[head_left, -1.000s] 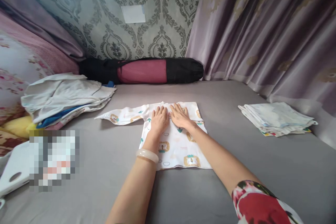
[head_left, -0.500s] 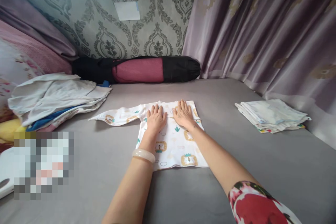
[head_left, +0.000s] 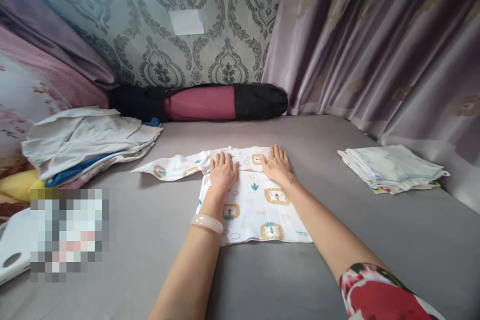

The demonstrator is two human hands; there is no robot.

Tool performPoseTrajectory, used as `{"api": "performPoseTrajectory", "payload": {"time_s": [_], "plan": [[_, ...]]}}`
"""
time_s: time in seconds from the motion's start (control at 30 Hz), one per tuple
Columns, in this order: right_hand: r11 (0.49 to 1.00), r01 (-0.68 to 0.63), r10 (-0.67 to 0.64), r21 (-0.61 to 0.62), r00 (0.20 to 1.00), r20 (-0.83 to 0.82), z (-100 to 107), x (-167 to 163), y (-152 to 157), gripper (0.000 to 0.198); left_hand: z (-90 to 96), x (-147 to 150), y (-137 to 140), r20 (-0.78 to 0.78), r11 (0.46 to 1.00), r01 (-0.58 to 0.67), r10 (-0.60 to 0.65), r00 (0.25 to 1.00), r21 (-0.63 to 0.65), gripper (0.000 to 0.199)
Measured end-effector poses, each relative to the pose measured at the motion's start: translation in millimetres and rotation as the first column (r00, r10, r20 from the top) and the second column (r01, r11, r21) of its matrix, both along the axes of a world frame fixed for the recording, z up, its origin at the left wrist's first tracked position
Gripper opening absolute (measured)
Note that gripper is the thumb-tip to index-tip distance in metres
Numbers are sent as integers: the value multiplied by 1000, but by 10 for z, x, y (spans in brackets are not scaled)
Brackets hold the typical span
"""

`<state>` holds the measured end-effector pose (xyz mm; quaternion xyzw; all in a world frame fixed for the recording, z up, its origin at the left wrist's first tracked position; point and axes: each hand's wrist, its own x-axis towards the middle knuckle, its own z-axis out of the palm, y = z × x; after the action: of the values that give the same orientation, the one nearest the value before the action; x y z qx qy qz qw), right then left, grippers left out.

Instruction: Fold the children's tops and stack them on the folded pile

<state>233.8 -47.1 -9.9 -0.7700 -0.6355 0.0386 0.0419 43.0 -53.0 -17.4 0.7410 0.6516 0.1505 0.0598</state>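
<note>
A white child's shirt (head_left: pixel 258 210) printed with lion faces and green leaves lies spread on the grey sheet. One sleeve (head_left: pixel 176 166) stretches out to the left; the other is folded across the upper part of the shirt. My left hand (head_left: pixel 224 172) rests flat on the shirt's upper left, near where the outstretched sleeve joins, fingers extended. At the upper right corner, my right hand (head_left: pixel 277 164) lies flat with its fingers pointing away from me, over the folded sleeve's edge. Neither hand grips the cloth.
A loose pile of clothes (head_left: pixel 90 140) sits at left, beside a yellow item (head_left: pixel 20 185) and a white object (head_left: pixel 22 235), partly blurred out. Folded clothes (head_left: pixel 393 165) are stacked at right. A black and maroon rolled bag (head_left: pixel 198 102) lies along the wall; curtains (head_left: pixel 356 35) hang at right.
My right hand has slid to the right across the folded sleeve, to the shirt's upper right corner. My left hand has stayed at its place on the shirt.
</note>
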Motion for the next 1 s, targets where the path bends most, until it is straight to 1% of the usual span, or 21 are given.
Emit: {"api": "performPoseTrajectory", "payload": {"time_s": [0.07, 0.17, 0.33, 0.43, 0.53, 0.63, 0.73, 0.87, 1.0], "plan": [[1000, -1, 1, 7, 1000, -8, -40, 21, 6, 72, -24, 8, 3, -24, 999, 5, -6, 1000, -35, 58], [1000, -3, 3, 5, 1000, -4, -69, 29, 15, 73, -48, 8, 11, -38, 999, 11, -13, 999, -44, 60], [999, -3, 2, -33, 1000, -6, 0, 37, 13, 73, -49, -15, 21, 11, 999, 16, -16, 1000, -40, 58], [999, 2, -1, -53, 1000, 7, 79, -15, 24, 71, -19, -27, 19, 64, 1000, 22, -21, 998, -11, 54], [1000, -23, 23, -16, 1000, -8, 107, -163, 58, 69, 9, -32, 9, 93, 998, 31, -37, 995, 62, 50], [1000, -21, 21, 3, 999, -45, 53, -348, 96, 70, -1, -31, -3, 81, 996, 35, -41, 996, 78, 51], [1000, 11, -10, 21, 999, -46, -40, -467, 114, 72, -41, -27, -12, 50, 999, 33, -34, 998, 21, 55], [999, 13, -12, 41, 1000, -29, -111, -477, 119, 72, -66, -21, -14, 53, 999, 31, -31, 998, -10, 57], [1000, 17, -16, 24, 999, -42, -91, -454, 126, 72, -45, -38, 16, 117, 1000, 26, -26, 993, -2, 51]]}}
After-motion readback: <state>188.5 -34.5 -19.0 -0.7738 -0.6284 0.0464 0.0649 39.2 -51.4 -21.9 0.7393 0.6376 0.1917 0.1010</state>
